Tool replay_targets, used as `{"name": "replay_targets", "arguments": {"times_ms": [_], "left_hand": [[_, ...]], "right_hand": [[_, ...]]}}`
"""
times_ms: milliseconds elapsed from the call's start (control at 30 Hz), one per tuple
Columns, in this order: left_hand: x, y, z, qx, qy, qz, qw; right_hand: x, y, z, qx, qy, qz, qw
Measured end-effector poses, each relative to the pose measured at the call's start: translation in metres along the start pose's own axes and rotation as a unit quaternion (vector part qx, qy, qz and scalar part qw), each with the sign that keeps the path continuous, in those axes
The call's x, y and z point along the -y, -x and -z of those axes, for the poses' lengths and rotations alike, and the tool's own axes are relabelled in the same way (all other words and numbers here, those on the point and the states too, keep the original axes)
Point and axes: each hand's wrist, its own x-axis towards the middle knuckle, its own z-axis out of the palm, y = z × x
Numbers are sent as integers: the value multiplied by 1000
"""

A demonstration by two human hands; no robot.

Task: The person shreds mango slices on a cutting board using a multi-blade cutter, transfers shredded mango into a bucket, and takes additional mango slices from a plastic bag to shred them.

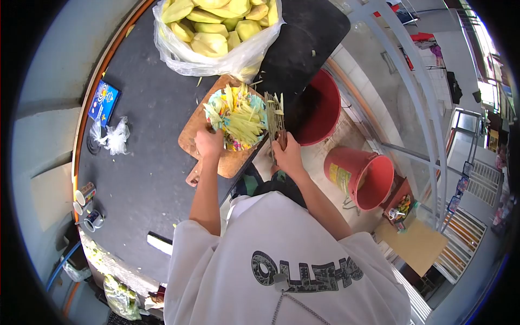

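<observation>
pale strips [244, 125] heap on the plate [260, 106], atop the cutting board [189, 142] at the tabletop's [149, 168] right edge. your left hand [210, 142] curls at the plate's left rim, grip unclear; your right hand [287, 156] clasps a long brown tool [274, 115] beside it.

Top right: very bright, white glare.
Shirt [227, 244]: brightly lit, soft shadows in folds.
Table [146, 184]: edge looks bent.
Picture corners: all black.
</observation>
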Motion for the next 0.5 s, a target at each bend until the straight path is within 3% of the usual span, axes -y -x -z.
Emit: {"name": "replay_targets", "arguments": {"times_ms": [67, 200, 267, 300, 367, 467, 500], "left_hand": [[-8, 2, 7, 34, -53, 41, 997], [10, -6, 1, 37, -21, 7, 999], [6, -8, 4, 130, 62, 44, 989], [3, -5, 6, 130, 60, 43, 989], [-2, 5, 8, 229, 281, 57, 930], [-3, 7, -1, 245, 296, 10, 923], [-7, 8, -3, 232, 289, -1, 929]], "right_hand": [[-8, -1, -2, -7, -6, -9, 1000], [-28, 2, -11, 7, -56, -32, 998], [-30, 3, -14, 15, -77, -24, 997], [-29, 4, -15, 17, -89, -40, 995], [-29, 2, -16, 19, -102, -57, 993], [-36, 3, -8, 9, -98, -46, 994], [-27, 5, -1, 17, -157, -90, 983]]}}
